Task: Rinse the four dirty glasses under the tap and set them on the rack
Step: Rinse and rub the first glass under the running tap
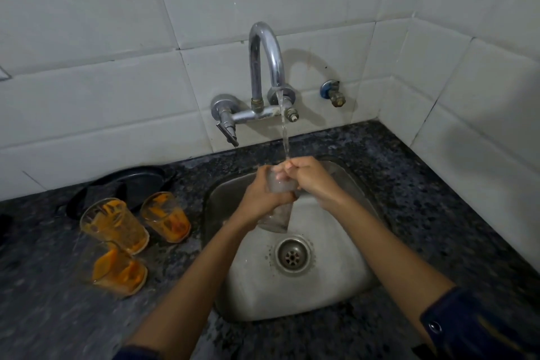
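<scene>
A clear glass (276, 215) is held upright over the steel sink (336, 295), its mouth under the running stream from the chrome tap (267, 58). My left hand (261, 194) wraps around the glass's side. My right hand (309, 178) is at its rim, fingers reaching into the mouth. Three dirty glasses smeared with orange stand on the counter left of the sink: one at the back right (166, 216), one at the back left (115, 223), one nearest me (115, 269).
A dark plate-like tray (137, 181) lies against the wall behind the dirty glasses. The speckled granite counter (423, 213) surrounds the sink. A small valve (333, 93) juts from the white tiled wall right of the tap. The drain (293, 256) sits mid-basin.
</scene>
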